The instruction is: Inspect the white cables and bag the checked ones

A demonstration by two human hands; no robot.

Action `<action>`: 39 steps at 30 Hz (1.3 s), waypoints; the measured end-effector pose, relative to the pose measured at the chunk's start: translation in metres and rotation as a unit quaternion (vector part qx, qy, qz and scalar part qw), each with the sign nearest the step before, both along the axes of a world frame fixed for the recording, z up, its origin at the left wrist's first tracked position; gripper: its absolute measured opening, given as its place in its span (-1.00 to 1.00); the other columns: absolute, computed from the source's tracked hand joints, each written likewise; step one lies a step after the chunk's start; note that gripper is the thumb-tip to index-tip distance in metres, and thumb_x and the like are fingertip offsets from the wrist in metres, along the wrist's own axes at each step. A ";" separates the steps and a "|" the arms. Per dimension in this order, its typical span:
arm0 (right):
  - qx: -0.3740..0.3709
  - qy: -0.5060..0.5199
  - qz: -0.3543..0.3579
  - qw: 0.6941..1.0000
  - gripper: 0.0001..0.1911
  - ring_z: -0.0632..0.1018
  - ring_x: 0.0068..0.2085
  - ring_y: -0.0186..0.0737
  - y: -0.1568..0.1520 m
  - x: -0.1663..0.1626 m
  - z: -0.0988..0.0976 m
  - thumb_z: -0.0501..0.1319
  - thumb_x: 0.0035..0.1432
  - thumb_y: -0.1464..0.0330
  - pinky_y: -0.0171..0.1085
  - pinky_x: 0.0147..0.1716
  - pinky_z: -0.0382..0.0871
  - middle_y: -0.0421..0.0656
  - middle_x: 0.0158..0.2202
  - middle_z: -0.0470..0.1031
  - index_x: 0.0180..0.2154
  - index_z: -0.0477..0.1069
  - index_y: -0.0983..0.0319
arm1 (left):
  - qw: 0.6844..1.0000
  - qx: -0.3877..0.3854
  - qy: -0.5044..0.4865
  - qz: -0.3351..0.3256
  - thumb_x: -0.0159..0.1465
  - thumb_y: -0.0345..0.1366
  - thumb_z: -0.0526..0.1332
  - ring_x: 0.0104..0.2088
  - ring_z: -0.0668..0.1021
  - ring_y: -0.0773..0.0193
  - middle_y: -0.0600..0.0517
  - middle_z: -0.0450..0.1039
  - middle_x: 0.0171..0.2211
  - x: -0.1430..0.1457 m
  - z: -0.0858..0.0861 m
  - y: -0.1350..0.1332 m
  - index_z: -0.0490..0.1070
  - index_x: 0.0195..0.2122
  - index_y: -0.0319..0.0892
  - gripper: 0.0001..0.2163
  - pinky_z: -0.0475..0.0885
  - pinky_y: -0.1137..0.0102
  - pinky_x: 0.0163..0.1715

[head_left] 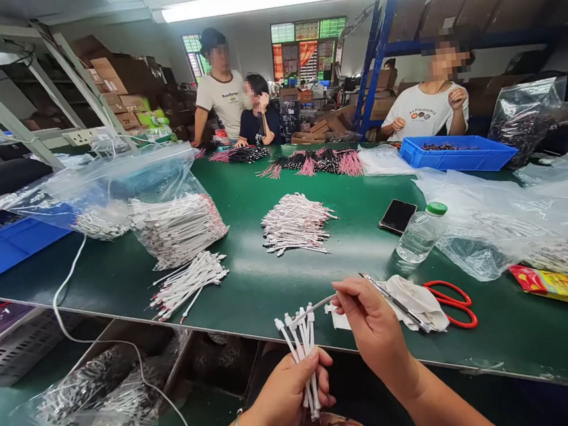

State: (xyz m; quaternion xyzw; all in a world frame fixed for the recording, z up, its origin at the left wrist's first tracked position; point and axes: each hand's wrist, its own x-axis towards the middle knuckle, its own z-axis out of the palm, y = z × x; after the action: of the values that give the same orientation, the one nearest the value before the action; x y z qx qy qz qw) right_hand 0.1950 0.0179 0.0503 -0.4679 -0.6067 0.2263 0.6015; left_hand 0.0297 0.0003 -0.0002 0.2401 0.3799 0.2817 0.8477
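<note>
Fingers of left hand (284, 395) round white cable bundle (302, 335), right hand (372, 325) pinching one cable (317, 303), over green workshop table (251, 290).

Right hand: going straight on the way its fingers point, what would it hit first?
Likely the upright bundle of white cables in the left hand; the right hand, pinching a single cable, points leftward at their tops. Depth is unclear.
</note>
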 end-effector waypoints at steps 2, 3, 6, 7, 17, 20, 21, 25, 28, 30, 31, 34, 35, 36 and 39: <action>-0.028 0.019 0.004 0.999 -0.84 0.47 -0.33 -0.31 -0.004 0.003 -0.003 0.11 0.23 0.42 -0.28 -0.33 0.43 -0.15 -0.25 0.38 -0.15 0.39 0.16 | 1.000 0.001 0.001 0.000 0.14 -0.11 0.26 -0.68 0.36 0.47 0.11 0.33 -0.64 0.000 0.000 0.000 0.40 -0.37 -0.27 -0.73 0.40 0.41 -0.46; -0.043 0.023 0.003 0.999 -0.86 0.47 -0.32 -0.30 -0.006 0.005 -0.004 0.13 0.22 0.40 -0.27 -0.33 0.43 -0.15 -0.26 0.39 -0.17 0.40 0.16 | 1.000 -0.001 0.003 0.000 0.14 -0.11 0.26 -0.68 0.36 0.47 0.11 0.33 -0.64 0.000 0.000 0.000 0.40 -0.37 -0.27 -0.72 0.40 0.41 -0.46; -0.092 0.019 0.000 0.996 -0.85 0.49 -0.29 -0.25 -0.011 0.012 -0.008 0.17 0.19 0.34 -0.26 -0.32 0.44 -0.12 -0.26 0.43 -0.18 0.42 0.18 | 1.000 -0.001 0.009 0.003 0.13 -0.10 0.27 -0.68 0.36 0.47 0.11 0.33 -0.64 0.001 0.000 0.000 0.40 -0.38 -0.27 -0.72 0.41 0.40 -0.45; -0.106 0.010 0.002 0.994 -0.84 0.49 -0.28 -0.24 -0.013 0.015 -0.009 0.17 0.19 0.33 -0.26 -0.31 0.44 -0.11 -0.26 0.44 -0.18 0.42 0.19 | 1.000 -0.001 0.011 0.005 0.13 -0.10 0.27 -0.68 0.35 0.47 0.11 0.32 -0.64 0.001 0.000 0.000 0.40 -0.38 -0.27 -0.72 0.41 0.40 -0.45; -0.170 -0.105 0.037 0.979 -0.85 0.49 -0.34 -0.26 -0.024 0.032 -0.012 0.15 0.20 0.28 -0.29 -0.33 0.39 -0.16 -0.35 0.47 -0.23 0.45 0.17 | 1.000 -0.012 0.013 0.010 0.13 -0.10 0.27 -0.68 0.35 0.47 0.11 0.32 -0.64 0.002 0.002 0.001 0.39 -0.40 -0.27 -0.72 0.42 0.38 -0.44; -0.205 -0.078 0.052 0.974 -0.82 0.49 -0.36 -0.26 -0.027 0.034 -0.014 0.16 0.19 0.25 -0.29 -0.34 0.40 -0.16 -0.34 0.49 -0.23 0.45 0.17 | 1.000 -0.017 0.020 0.012 0.12 -0.09 0.27 -0.68 0.34 0.47 0.12 0.30 -0.66 0.003 0.005 0.001 0.38 -0.41 -0.26 -0.72 0.41 0.39 -0.45; -0.215 -0.062 0.056 0.973 -0.81 0.49 -0.36 -0.25 -0.028 0.034 -0.014 0.16 0.19 0.24 -0.28 -0.34 0.40 -0.15 -0.33 0.49 -0.23 0.45 0.18 | 1.000 -0.016 0.020 0.012 0.13 -0.10 0.26 -0.69 0.33 0.47 0.12 0.30 -0.66 0.003 0.005 0.001 0.38 -0.41 -0.26 -0.72 0.40 0.39 -0.45; -0.245 -0.001 0.072 0.967 -0.79 0.49 -0.37 -0.26 -0.032 0.036 -0.010 0.20 0.15 0.21 -0.29 -0.33 0.39 -0.15 -0.36 0.49 -0.26 0.45 0.21 | 1.000 -0.007 0.009 0.007 0.16 -0.08 0.23 -0.69 0.28 0.47 0.15 0.23 -0.68 0.003 0.003 0.002 0.38 -0.41 -0.25 -0.72 0.36 0.42 -0.50; -0.277 0.059 0.119 0.952 -0.77 0.48 -0.41 -0.28 -0.034 0.031 -0.004 0.21 0.14 0.20 -0.34 -0.42 0.37 -0.18 -0.46 0.46 -0.27 0.42 0.23 | 1.000 0.007 -0.017 0.003 0.18 -0.08 0.21 -0.70 0.18 0.51 0.19 0.13 -0.71 0.002 -0.002 0.002 0.38 -0.40 -0.24 -0.72 0.30 0.46 -0.52; -0.283 0.095 0.164 0.940 -0.79 0.48 -0.42 -0.31 -0.035 0.022 -0.002 0.19 0.16 0.21 -0.36 -0.44 0.36 -0.20 -0.48 0.45 -0.27 0.38 0.24 | 0.999 0.006 -0.032 0.002 0.18 -0.11 0.22 -0.71 0.11 0.53 0.22 0.07 -0.71 0.001 -0.005 0.001 0.39 -0.39 -0.24 -0.74 0.26 0.48 -0.54; -0.276 0.101 0.186 0.938 -0.80 0.48 -0.42 -0.32 -0.036 0.016 -0.003 0.17 0.18 0.22 -0.36 -0.42 0.37 -0.19 -0.46 0.46 -0.27 0.37 0.24 | 0.999 0.004 -0.032 0.003 0.17 -0.12 0.23 -0.71 0.07 0.54 0.23 0.05 -0.72 0.001 -0.006 0.000 0.39 -0.42 -0.25 -0.75 0.24 0.49 -0.55; -0.243 0.095 0.255 0.931 -0.83 0.49 -0.41 -0.34 -0.039 -0.005 -0.007 0.12 0.23 0.26 -0.32 -0.35 0.39 -0.18 -0.42 0.46 -0.24 0.35 0.23 | 1.000 0.010 0.004 -0.004 0.14 -0.12 0.25 -0.70 0.08 0.52 0.22 0.04 -0.74 0.002 -0.004 -0.001 0.32 -0.57 -0.25 -0.70 0.16 0.50 -0.58; -0.240 0.102 0.284 0.923 -0.83 0.48 -0.42 -0.35 -0.040 -0.011 -0.008 0.12 0.23 0.26 -0.32 -0.36 0.39 -0.18 -0.41 0.46 -0.23 0.35 0.23 | 0.999 0.019 0.027 -0.007 0.12 -0.11 0.26 -0.69 0.12 0.50 0.20 0.07 -0.74 0.002 -0.001 -0.001 0.30 -0.61 -0.24 -0.68 0.14 0.49 -0.59; -0.243 0.120 0.318 0.908 -0.83 0.48 -0.43 -0.36 -0.042 -0.017 -0.008 0.12 0.22 0.26 -0.33 -0.39 0.39 -0.17 -0.39 0.46 -0.22 0.34 0.22 | 0.998 0.032 0.050 -0.009 0.09 -0.11 0.28 -0.66 0.17 0.47 0.17 0.12 -0.73 0.002 0.002 -0.001 0.29 -0.62 -0.24 -0.68 0.14 0.49 -0.58; -0.262 0.212 0.423 0.841 -0.83 0.49 -0.42 -0.37 -0.044 -0.028 -0.004 0.18 0.17 0.25 -0.34 -0.41 0.39 -0.13 -0.31 0.48 -0.27 0.31 0.22 | 0.994 0.067 0.088 0.005 0.02 -0.17 0.34 -0.56 0.28 0.41 0.13 0.28 -0.62 0.001 0.014 0.001 0.33 -0.58 -0.24 -0.73 0.19 0.47 -0.51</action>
State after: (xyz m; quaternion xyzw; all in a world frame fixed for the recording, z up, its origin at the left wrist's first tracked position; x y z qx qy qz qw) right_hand 0.1669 -0.0264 0.0461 -0.2465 -0.5215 0.7030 0.4161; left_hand 0.0309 0.0016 0.0134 0.3183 0.4342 0.2890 0.7916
